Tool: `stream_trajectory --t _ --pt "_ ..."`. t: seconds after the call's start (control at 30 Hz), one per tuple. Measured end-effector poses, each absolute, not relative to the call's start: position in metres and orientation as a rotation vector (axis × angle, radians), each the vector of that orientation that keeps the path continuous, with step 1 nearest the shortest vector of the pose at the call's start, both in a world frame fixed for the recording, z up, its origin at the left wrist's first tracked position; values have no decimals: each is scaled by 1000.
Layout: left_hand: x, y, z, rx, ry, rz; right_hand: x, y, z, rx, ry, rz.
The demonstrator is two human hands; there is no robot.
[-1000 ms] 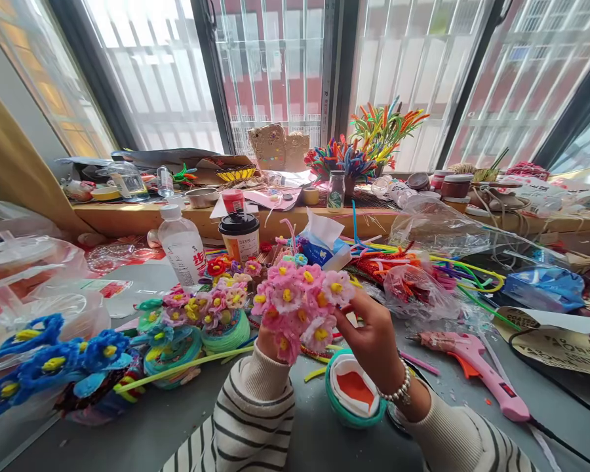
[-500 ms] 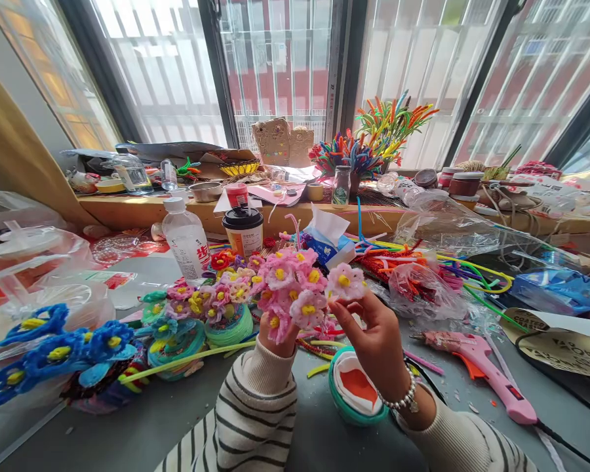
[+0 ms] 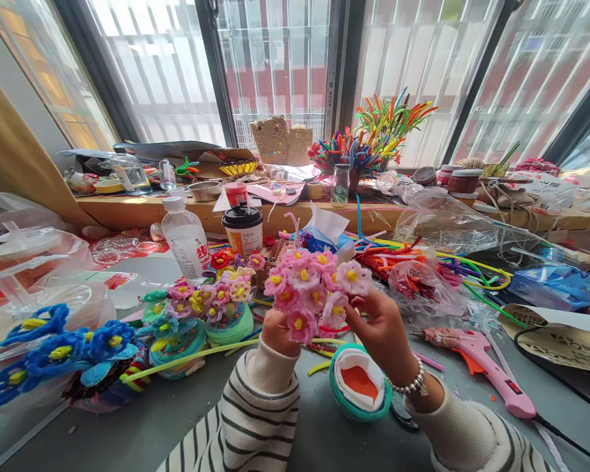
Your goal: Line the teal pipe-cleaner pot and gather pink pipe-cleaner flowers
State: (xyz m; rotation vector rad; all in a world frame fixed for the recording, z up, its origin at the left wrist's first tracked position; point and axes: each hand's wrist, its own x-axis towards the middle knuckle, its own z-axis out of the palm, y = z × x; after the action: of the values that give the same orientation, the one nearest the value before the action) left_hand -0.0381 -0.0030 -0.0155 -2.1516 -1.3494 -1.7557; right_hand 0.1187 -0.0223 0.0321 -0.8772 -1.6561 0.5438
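Observation:
My left hand (image 3: 280, 333) is closed below a bunch of pink fuzzy flowers (image 3: 302, 282) with yellow centres, holding it upright; the stems are hidden in the fist. At the bunch's right side, my right hand (image 3: 381, 331) pinches below a pale pink flower (image 3: 353, 278), whose petals touch the other blooms. Below my right hand stands a small teal bowl (image 3: 358, 414) lined with white, with an orange-red patch inside. A dark round object (image 3: 404, 416) lies partly hidden beside the bowl, under my right wrist.
A pink glue gun (image 3: 489, 367) lies at the right. Blue flowers (image 3: 59, 354) and small flower pots (image 3: 231, 324) stand at the left. Behind are a water bottle (image 3: 184, 239), a lidded cup (image 3: 243, 233), a tissue pack (image 3: 324, 239) and coloured pipe cleaners (image 3: 403, 262).
The bunch in my left hand has shifted right and turned a little. My right hand has moved slightly right and lower, and its pale flower now sits against the bunch.

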Motion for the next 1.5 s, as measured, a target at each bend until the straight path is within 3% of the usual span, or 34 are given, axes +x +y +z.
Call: stream_trajectory --t 0.2,0.3,0.47,0.67,1.1,1.5 --pt "-35 -9 -6 -2005 -1343 -1718 154 -27 68 -752 -1249 492" --pt "-31 -7 -6 -1924 -1390 -1650 151 -42 78 -719 -1451 543" --pt "-29 -5 -9 -1910 -1394 -1584 109 -48 65 -918 -1757 305" --pt "-24 -11 -6 -1905 -1580 -1625 92 -31 54 -1029 -1746 -46" --pt "-23 -9 -12 -1972 -1555 -1533 95 -34 56 -1014 -1742 59" --pt "-25 -11 -10 -1990 -1553 -1496 97 -37 55 -991 -1752 -147"
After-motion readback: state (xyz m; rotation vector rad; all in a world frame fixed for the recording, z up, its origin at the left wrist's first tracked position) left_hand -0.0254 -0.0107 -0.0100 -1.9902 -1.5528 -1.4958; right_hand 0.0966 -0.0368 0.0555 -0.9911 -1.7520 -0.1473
